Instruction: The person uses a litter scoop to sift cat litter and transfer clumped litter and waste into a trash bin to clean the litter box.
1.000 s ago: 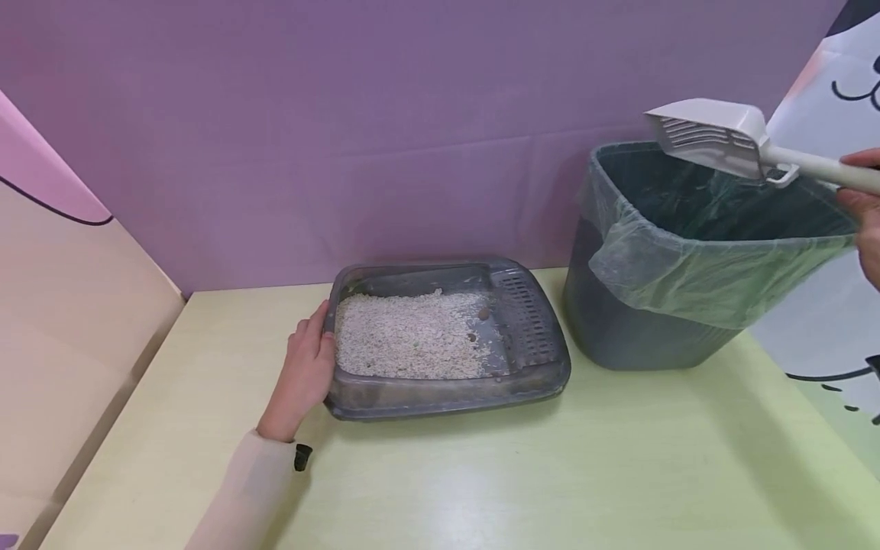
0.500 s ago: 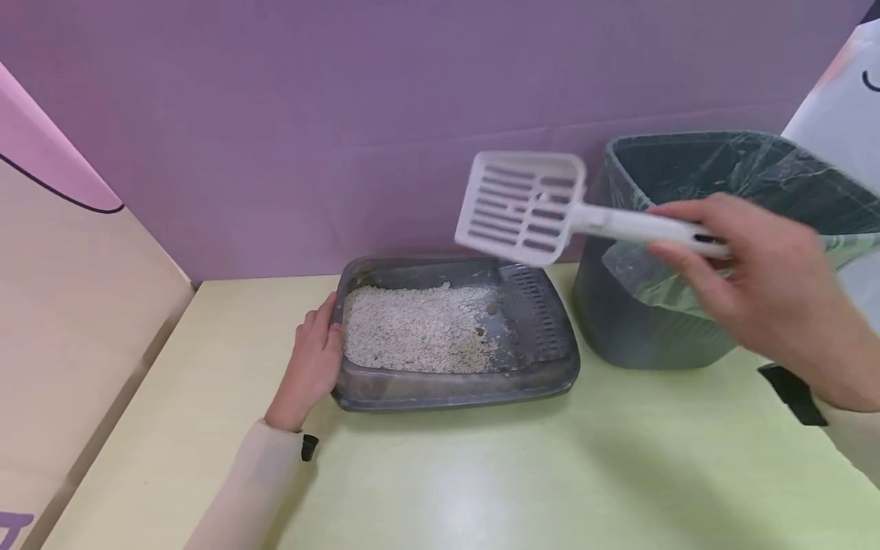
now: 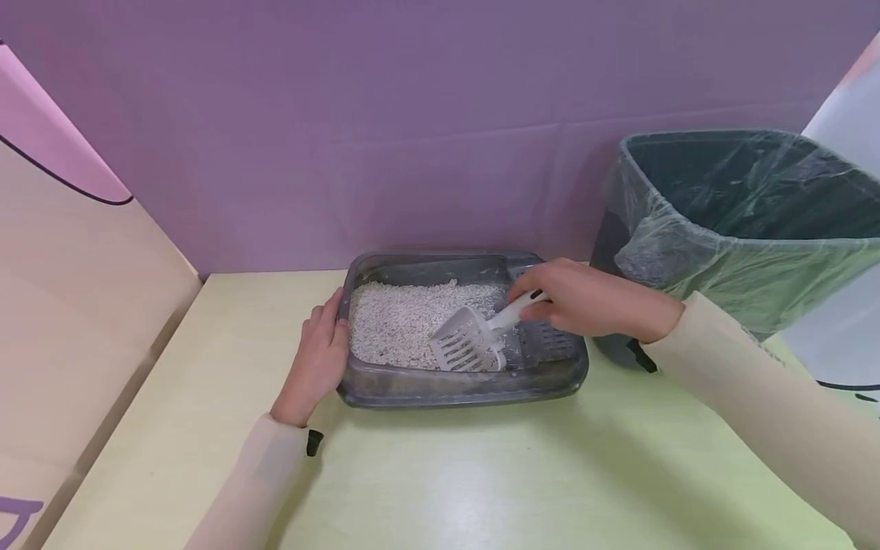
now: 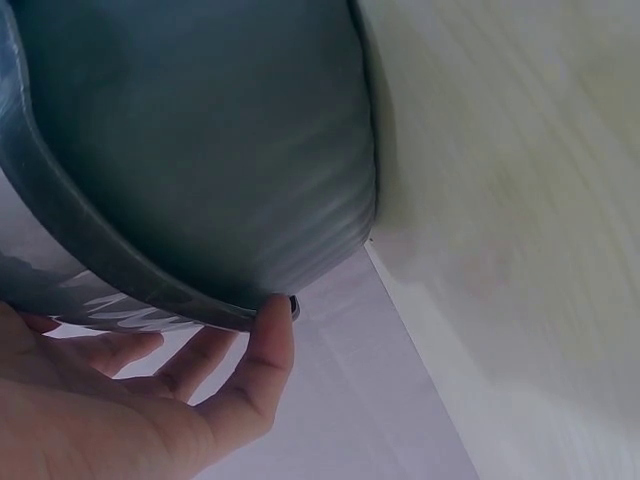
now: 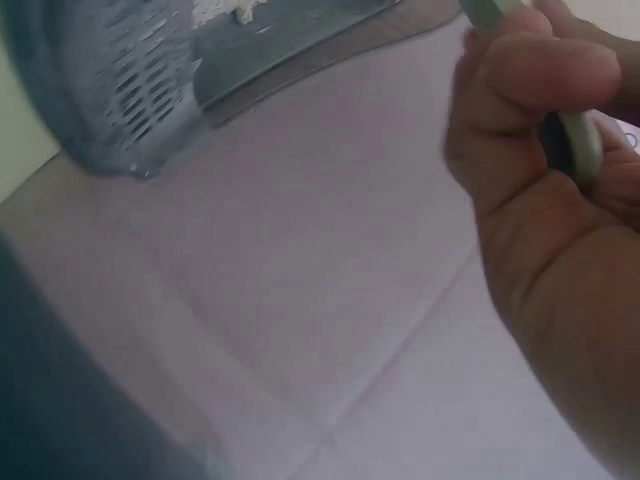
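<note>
A grey litter box point(image 3: 454, 389), part filled with pale litter point(image 3: 392, 321), stands on the table against the backdrop. My left hand point(image 3: 316, 359) grips its left rim; the left wrist view shows the thumb against the outer wall point(image 4: 220, 130) and the fingers along the rim. Over the box's right part, my right hand point(image 3: 584, 298) holds a white slotted litter scoop point(image 3: 467, 347) by the handle. The scoop's head is tilted down into the litter near the front wall. In the right wrist view the handle's end point(image 5: 585, 150) sticks out of the curled fingers.
A dark bin point(image 3: 619, 237) lined with a clear greenish bag point(image 3: 749, 283) stands to the right, behind my right forearm. A purple backdrop point(image 3: 344, 137) rises along the table's point(image 3: 440, 473) back edge. A pale panel point(image 3: 76, 290) closes off the left.
My right hand has brought the scoop from above the bin leftward and down into the litter box. The left hand stays on the rim, while the view has shifted slightly.
</note>
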Demonstrator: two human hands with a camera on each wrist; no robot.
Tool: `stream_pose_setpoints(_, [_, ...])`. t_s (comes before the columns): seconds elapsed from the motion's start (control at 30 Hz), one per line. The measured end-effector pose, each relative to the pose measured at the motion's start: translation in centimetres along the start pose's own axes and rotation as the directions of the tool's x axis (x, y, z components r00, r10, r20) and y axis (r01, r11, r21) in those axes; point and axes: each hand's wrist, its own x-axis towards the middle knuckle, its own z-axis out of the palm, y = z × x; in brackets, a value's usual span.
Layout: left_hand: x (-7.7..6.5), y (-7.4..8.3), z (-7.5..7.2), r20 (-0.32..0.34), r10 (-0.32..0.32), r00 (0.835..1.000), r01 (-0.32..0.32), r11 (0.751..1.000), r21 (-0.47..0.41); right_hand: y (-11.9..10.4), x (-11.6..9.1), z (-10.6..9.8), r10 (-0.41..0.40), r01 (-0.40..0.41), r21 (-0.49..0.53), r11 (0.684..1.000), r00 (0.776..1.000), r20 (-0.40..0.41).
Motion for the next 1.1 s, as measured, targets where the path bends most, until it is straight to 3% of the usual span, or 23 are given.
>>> stream_pose_setpoints(0.2, [0.0, 0.0, 0.1, -0.009, 0.0, 1.0, 0.0, 1.0, 0.006, 0.3, 2.3, 1.1, 0.022, -0.028, 0.05, 0.998, 0.994, 0.107])
stream_pose_setpoints(0.53, [0.1, 0.2, 0.1, -0.017, -0.015, 1.0, 0.015, 1.0, 0.002, -0.1, 4.2, 6.8, 0.021, -0.054, 0.168, 0.984, 0.981, 0.192])
stream_pose_setpoints(0.77, [0.0, 0.5, -0.3, -0.013, -0.02, 1.0, 0.021, 1.0, 0.017, 0.1, 3.8, 9.8, 0.021, -0.044, 0.225, 0.973, 0.994, 0.103])
stream_pose_setpoints(1.1, [0.1, 0.2, 0.1, -0.005, -0.02, 1.0, 0.02, 1.0, 0.001, 1.5, 3.8, 10.9, 0.036, -0.042, 0.302, 0.953, 0.999, 0.024])
